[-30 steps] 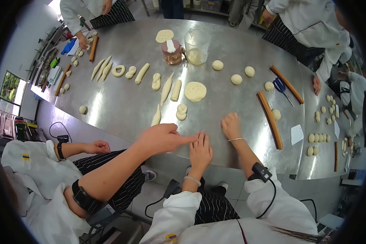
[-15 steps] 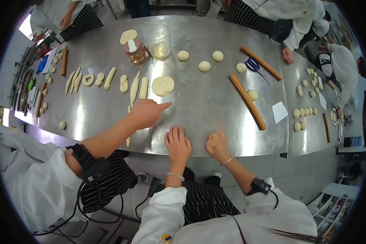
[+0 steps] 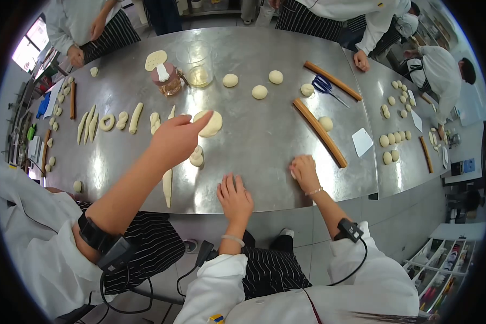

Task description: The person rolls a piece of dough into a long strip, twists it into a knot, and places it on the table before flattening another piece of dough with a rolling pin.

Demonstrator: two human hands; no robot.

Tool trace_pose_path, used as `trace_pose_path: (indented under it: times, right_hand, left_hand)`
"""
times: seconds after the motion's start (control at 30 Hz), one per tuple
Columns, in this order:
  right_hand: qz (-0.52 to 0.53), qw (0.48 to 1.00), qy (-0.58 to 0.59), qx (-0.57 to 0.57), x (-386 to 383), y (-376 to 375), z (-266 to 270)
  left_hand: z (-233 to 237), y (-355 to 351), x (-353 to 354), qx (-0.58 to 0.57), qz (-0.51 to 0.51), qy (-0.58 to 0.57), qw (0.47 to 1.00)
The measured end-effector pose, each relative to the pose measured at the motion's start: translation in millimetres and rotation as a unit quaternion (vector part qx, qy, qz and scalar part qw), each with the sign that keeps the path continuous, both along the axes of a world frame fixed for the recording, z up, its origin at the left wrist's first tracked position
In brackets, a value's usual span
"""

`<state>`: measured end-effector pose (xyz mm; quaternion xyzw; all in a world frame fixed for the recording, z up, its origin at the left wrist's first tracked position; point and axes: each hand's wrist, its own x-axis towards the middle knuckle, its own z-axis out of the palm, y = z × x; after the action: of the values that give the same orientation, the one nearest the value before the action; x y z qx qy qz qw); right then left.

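My left hand [image 3: 235, 197] lies palm down near the front edge of the steel table [image 3: 254, 156], its fingers spread and nothing held. To its right, my right hand [image 3: 306, 171] is curled on the table, with a bit of pale dough [image 3: 293, 174] showing at its left side under the fingers. Up and right of it lie a rolling pin [image 3: 319, 133] and a dough ball [image 3: 325, 123]. A co-worker's hand [image 3: 175, 139] reaches in from the left, over a flat dough disc [image 3: 211, 124]. Below that arm are a knotted dough piece [image 3: 196, 156] and a long tapered strip [image 3: 168, 189].
Dough balls [image 3: 260, 92] sit farther back, beside a glass of yellowish liquid [image 3: 198, 75] and a pinkish jar [image 3: 167, 81]. Blue scissors [image 3: 324, 85], a second rolling pin [image 3: 333, 81] and a white scraper [image 3: 362, 141] are on the right. Shaped dough pieces [image 3: 107, 122] line the left.
My right hand has shifted right and slightly up, and dough now shows under it. The co-worker's hand has moved up and left toward the disc, uncovering a knotted piece. The view has shifted slightly.
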<state>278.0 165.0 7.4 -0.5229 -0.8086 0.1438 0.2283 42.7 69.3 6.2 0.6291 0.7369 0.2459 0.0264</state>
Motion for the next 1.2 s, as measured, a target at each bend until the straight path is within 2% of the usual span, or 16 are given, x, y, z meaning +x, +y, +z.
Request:
trace_pose_path:
  times: [0.07, 0.13, 0.27, 0.33, 0.43, 0.47, 0.53, 0.63, 0.7, 0.73, 0.8, 0.87, 0.93, 1.0, 1.07, 1.2]
  right_hand:
    - [0.033, 0.998, 0.023, 0.051, -15, -51, 5]
    - [0.09, 0.994, -0.031, 0.052, -44, -73, 8]
    - [0.105, 0.982, -0.121, 0.099, -74, 6, -1]
    - [0.005, 0.989, -0.078, 0.128, -54, 35, -10]
    - [-0.065, 0.996, 0.025, 0.062, 0, -31, -13]
    - [-0.065, 0.996, 0.022, 0.062, -5, -52, -8]
    - [0.027, 0.997, -0.055, 0.04, -30, -81, 9]
    - [0.074, 0.988, -0.094, 0.093, -71, -16, -4]
    - [0.01, 0.983, -0.173, 0.066, -68, 39, -1]
    - [0.014, 0.983, -0.174, 0.057, -47, 30, -5]
    - [-0.056, 0.997, -0.022, 0.046, -1, 24, -8]
    - [-0.134, 0.988, 0.049, 0.053, 9, -42, -19]
    - [-0.032, 0.996, -0.065, 0.046, -39, -72, 8]
    - [0.068, 0.989, -0.1, 0.08, -69, -36, -1]
    - [-0.008, 0.989, -0.096, 0.114, -78, 27, -10]
    - [-0.078, 0.994, 0.014, 0.073, -23, 4, -5]
  left_hand:
    - [-1, -1, -2, 0.0, -0.004, 0.005, 1.0]
    - [2, -1, 1, 0.0, 0.004, 0.001, 1.0]
    - [-5, -1, 1, 0.006, 0.006, 0.003, 1.0]
    - [3, -1, 1, 0.014, 0.005, 0.012, 1.0]
    - [1, 0, 1, 0.011, 0.007, 0.008, 1.0]
    - [-1, 0, 2, 0.009, 0.008, 0.004, 1.0]
    - [1, 0, 3, 0.012, 0.009, 0.002, 1.0]
    - [1, 1, 1, 0.013, 0.008, 0.003, 1.0]
    - [-1, -8, 2, -0.007, 0.007, -0.003, 1.0]
    - [0, -8, 2, -0.01, 0.003, -0.006, 1.0]
    - [3, -1, -3, 0.001, -0.004, -0.007, 1.0]
    - [2, -1, 1, -0.004, 0.002, -0.006, 1.0]
    - [-1, -2, 3, -0.008, -0.001, -0.006, 1.0]
    - [2, -1, 1, -0.008, 0.001, 0.011, 1.0]
    - [2, 5, -2, -0.003, -0.003, 0.018, 1.0]
    - [3, -5, -3, -0.007, -0.018, 0.016, 1.0]
